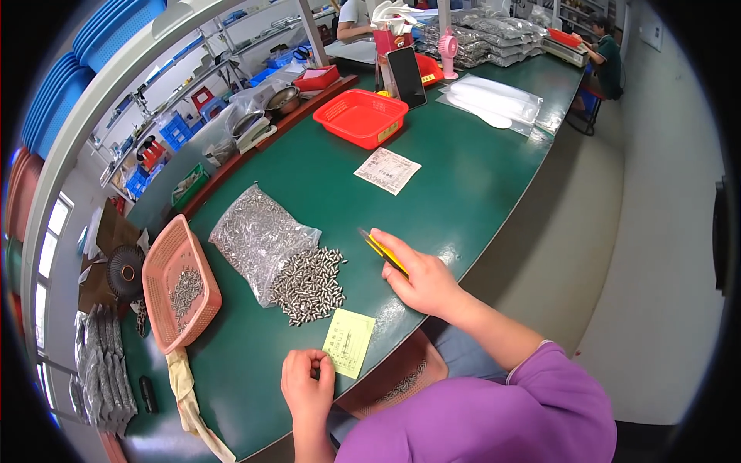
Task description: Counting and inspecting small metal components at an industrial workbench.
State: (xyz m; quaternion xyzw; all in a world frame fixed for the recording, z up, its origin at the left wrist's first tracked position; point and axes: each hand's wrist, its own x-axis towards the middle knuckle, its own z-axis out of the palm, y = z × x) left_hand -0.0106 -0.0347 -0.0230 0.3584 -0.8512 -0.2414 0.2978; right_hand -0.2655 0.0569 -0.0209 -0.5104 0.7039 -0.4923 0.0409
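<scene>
My right hand (423, 278) is closed round a slim yellow-and-black utility knife (384, 253), its tip pointing up and left above the green table. My left hand (307, 383) rests at the near table edge with fingers curled, beside the lower left edge of a yellow printed slip (349, 343); whatever it may grip is hidden. Beyond the slip lies a heap of small metal pins (310, 285), spilling from the mouth of a clear plastic bag (258, 235) full of the same pieces. To the left stands a pink plastic basket (164, 305) with some pins inside.
A white paper slip (388, 170) and a red basket (360, 116) lie farther up the table. Near them are a phone (406, 77), a pink fan (448, 52) and clear bags (494, 100). Another pink container (428, 363) sits below the table edge. Two people work at the far end.
</scene>
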